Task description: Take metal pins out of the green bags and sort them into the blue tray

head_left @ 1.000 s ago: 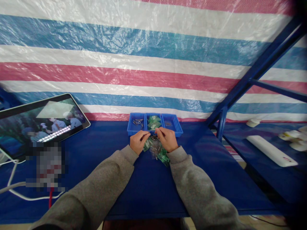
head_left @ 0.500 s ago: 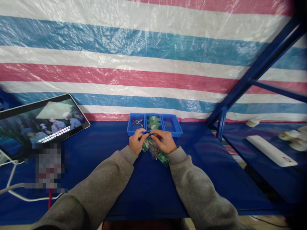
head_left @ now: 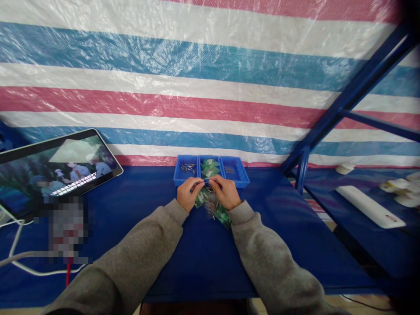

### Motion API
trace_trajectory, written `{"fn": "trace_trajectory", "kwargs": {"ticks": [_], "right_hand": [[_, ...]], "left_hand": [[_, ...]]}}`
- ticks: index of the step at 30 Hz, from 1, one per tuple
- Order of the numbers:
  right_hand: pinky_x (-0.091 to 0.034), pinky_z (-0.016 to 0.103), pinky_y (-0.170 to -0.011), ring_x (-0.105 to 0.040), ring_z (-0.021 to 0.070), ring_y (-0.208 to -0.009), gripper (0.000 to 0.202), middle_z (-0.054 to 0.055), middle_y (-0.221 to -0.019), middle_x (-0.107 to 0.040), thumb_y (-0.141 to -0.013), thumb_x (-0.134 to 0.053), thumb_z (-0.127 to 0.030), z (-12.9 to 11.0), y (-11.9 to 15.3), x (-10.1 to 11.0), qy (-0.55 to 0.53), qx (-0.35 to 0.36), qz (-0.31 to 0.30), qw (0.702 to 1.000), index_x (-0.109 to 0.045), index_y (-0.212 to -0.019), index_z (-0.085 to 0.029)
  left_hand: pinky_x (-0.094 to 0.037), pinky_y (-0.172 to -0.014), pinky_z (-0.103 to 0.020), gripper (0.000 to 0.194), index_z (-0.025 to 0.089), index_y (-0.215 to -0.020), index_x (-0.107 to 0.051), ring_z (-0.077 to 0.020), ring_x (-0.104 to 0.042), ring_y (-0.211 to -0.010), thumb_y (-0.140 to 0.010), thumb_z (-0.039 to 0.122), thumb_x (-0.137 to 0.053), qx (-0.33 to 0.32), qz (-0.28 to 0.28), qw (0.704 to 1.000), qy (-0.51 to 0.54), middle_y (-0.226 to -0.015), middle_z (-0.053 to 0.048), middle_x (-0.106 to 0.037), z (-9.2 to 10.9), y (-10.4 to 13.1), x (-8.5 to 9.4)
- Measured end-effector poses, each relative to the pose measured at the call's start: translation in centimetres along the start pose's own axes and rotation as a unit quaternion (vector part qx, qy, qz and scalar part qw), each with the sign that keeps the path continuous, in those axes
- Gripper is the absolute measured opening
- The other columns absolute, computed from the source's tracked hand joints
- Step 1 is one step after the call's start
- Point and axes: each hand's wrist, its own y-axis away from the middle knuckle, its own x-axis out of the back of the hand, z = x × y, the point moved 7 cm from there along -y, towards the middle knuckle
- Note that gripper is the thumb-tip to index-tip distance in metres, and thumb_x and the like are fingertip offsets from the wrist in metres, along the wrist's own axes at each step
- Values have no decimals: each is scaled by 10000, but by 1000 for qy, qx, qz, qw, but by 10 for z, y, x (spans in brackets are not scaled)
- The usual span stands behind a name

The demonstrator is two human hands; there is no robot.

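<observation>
My left hand [head_left: 187,194] and my right hand [head_left: 227,192] are close together, fingers pinched on something small between them, too small to make out. Just in front of them stand three joined blue bins: the left bin [head_left: 176,173] holds several thin metal pieces, the middle one [head_left: 210,179] holds green packets [head_left: 210,167], and the right one [head_left: 244,175] has a few small pieces at its bottom. Below my fingers lie more green packets [head_left: 223,216] and a clear bag of metal pieces [head_left: 211,207].
A tablet [head_left: 65,170] showing a video leans at the left, with white cables [head_left: 42,273] and a blurred object near it. Blue metal frame bars [head_left: 328,113] rise at the right. A white long object [head_left: 370,206] lies on the right-hand surface [head_left: 328,192].
My right hand has shifted slightly left and its fingertips have come a little nearer my left fingers. The bins and packets have not moved.
</observation>
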Motion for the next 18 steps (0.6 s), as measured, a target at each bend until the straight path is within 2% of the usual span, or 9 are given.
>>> {"fn": "trace_trajectory", "kwargs": {"ticks": [7, 12, 15, 18], "right_hand": [[-375, 233, -572, -549, 135, -565, 252, -7, -612, -579, -929, -410, -345, -1, 0, 2, -10, -13, 5, 1000, -580, -808, -203], [-407, 239, -604, -559, 141, -616, 190, 6, -708, -617, -901, -473, -338, -8, 0, -2, -40, 16, -28, 999, -596, -942, -199], [-411, 240, -623, -565, 146, -655, 206, 19, -737, -620, -914, -447, -330, -13, 0, -5, -53, 33, -45, 997, -597, -872, -195], [-392, 234, -612, -550, 140, -635, 248, 16, -690, -594, -932, -410, -331, -13, 0, -4, -46, 27, -44, 998, -568, -802, -191]], "left_hand": [[-425, -629, -237, 234, 158, -795, -607, -120, -542, -661, -902, 317, -472, -20, -18, 1000, -9, -741, -31, -600, 4, -1, -1], [-366, -552, -227, 400, 169, -578, -488, -93, -453, -504, -937, 313, -384, 3, -37, 999, -11, -525, 20, -466, 3, 2, -3], [-350, -527, -223, 452, 175, -514, -427, -83, -429, -451, -939, 320, -375, 15, -37, 999, -4, -459, 34, -422, 0, 3, -2], [-356, -529, -218, 468, 172, -509, -434, -77, -432, -436, -947, 313, -349, 18, -30, 999, -1, -443, 37, -420, -2, 5, -1]]}}
